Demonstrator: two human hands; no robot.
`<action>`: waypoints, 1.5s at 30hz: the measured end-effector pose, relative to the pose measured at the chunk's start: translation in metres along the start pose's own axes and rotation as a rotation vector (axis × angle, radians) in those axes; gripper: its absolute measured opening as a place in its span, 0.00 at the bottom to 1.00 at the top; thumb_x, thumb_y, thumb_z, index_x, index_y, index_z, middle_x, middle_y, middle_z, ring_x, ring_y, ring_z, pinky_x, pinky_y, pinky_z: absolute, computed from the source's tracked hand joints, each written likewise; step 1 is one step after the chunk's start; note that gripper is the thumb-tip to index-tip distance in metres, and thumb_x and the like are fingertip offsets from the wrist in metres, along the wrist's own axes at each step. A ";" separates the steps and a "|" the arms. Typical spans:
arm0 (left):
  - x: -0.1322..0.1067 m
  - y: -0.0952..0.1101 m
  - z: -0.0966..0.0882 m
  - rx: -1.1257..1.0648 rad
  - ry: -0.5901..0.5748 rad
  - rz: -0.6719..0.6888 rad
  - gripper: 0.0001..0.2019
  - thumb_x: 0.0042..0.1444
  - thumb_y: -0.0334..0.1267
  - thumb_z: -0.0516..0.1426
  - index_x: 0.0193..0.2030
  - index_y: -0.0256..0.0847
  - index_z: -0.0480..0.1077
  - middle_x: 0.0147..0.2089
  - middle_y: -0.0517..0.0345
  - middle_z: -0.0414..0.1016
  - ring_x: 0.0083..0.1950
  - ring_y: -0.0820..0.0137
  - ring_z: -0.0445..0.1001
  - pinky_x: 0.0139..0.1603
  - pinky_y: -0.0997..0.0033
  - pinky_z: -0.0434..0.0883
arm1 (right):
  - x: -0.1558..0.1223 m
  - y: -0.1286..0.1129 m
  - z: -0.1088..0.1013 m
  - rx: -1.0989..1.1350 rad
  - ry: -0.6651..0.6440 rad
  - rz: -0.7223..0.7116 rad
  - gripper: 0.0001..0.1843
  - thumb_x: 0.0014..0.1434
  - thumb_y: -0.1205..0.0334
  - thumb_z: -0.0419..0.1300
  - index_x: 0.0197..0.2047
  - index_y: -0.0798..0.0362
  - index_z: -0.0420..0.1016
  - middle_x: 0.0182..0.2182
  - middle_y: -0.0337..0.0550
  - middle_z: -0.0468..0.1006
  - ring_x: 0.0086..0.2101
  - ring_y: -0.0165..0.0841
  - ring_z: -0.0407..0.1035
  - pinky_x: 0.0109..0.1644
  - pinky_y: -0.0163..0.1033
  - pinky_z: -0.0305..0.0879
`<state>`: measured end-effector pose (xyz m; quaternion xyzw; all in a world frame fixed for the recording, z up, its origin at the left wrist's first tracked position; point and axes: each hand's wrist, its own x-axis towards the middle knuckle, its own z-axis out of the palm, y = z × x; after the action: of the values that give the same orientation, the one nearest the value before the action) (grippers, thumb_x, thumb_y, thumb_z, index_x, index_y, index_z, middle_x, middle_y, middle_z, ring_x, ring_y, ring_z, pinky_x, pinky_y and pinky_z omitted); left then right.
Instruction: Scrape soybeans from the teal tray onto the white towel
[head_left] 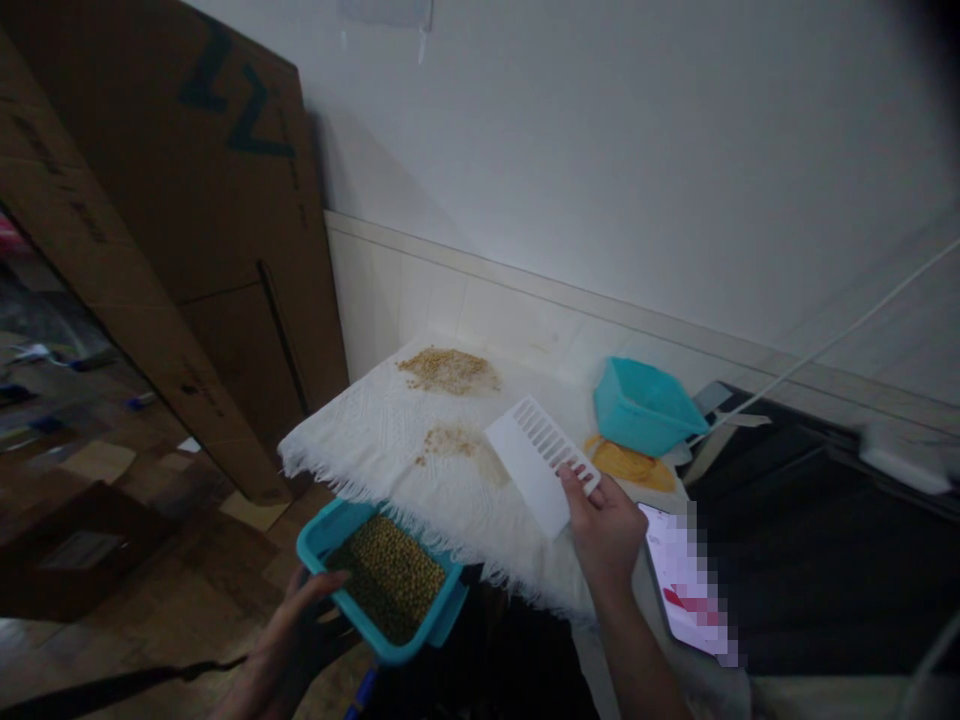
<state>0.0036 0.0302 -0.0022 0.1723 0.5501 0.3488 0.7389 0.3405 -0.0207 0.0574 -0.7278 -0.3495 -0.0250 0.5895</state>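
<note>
My left hand [294, 628] grips a teal tray [321, 535] filled with greenish-brown grains [386, 577], held below the front fringe of a white cloth [397, 450]. My right hand [604, 530] holds a white slotted scraper [536, 460] over the cloth, fingers closed on its right end. Two piles of tan grains lie on the cloth, one at the back [448, 369] and a smaller one [450, 440] just left of the scraper.
A second teal tray [645, 405] sits tilted at the cloth's back right, over a yellow patch [634, 465]. A lit phone [686, 585] lies right of my right hand. Large cardboard boxes [172, 200] stand left. A white cable [832, 340] crosses the dark surface at right.
</note>
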 end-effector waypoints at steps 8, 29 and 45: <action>-0.004 0.002 0.005 0.019 0.027 0.012 0.38 0.44 0.42 0.75 0.62 0.51 0.68 0.42 0.56 0.83 0.41 0.51 0.87 0.48 0.52 0.81 | -0.009 -0.015 0.054 -0.226 0.081 -0.214 0.37 0.73 0.33 0.54 0.37 0.58 0.89 0.23 0.52 0.86 0.23 0.39 0.79 0.29 0.37 0.66; -0.002 0.000 -0.004 -0.019 0.029 0.025 0.39 0.50 0.43 0.72 0.69 0.50 0.67 0.47 0.51 0.84 0.44 0.51 0.87 0.53 0.50 0.81 | -0.010 -0.030 0.091 -0.100 -0.116 -0.336 0.32 0.77 0.40 0.53 0.45 0.56 0.90 0.32 0.55 0.90 0.29 0.40 0.84 0.34 0.36 0.72; 0.005 0.000 -0.011 0.001 -0.003 0.027 0.31 0.51 0.43 0.73 0.61 0.51 0.69 0.47 0.55 0.84 0.45 0.53 0.88 0.47 0.56 0.81 | 0.011 -0.032 0.092 -0.102 -0.011 -0.208 0.31 0.73 0.38 0.56 0.43 0.56 0.88 0.31 0.54 0.89 0.29 0.41 0.82 0.35 0.38 0.69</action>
<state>-0.0058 0.0325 -0.0094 0.1806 0.5466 0.3582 0.7351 0.2970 0.0665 0.0612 -0.7168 -0.4247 -0.0998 0.5440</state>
